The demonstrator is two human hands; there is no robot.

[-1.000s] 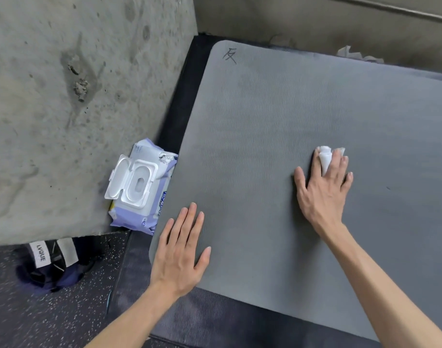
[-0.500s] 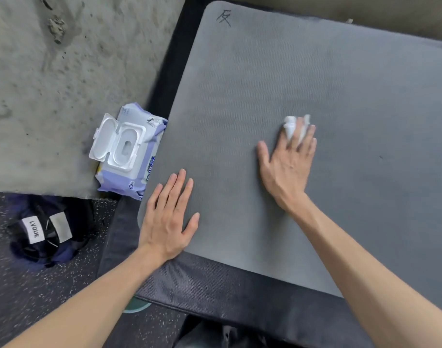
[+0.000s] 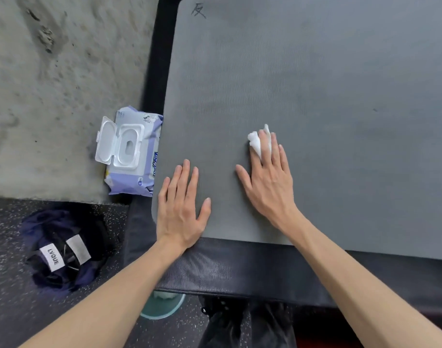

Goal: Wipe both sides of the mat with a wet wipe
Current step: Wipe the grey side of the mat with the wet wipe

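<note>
Two hands lie on the grey mat (image 3: 315, 96): left hand (image 3: 181, 209) flat near its near corner, fingers straight and slightly spread; right hand (image 3: 267, 182) farther in, straight fingers pressing a bunched wet wipe (image 3: 255, 144) down.

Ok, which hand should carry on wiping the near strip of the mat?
Right. The right hand already presses the crumpled white wet wipe onto the grey foam mat; the left hand lies flat, bracing the mat's near corner.
</note>
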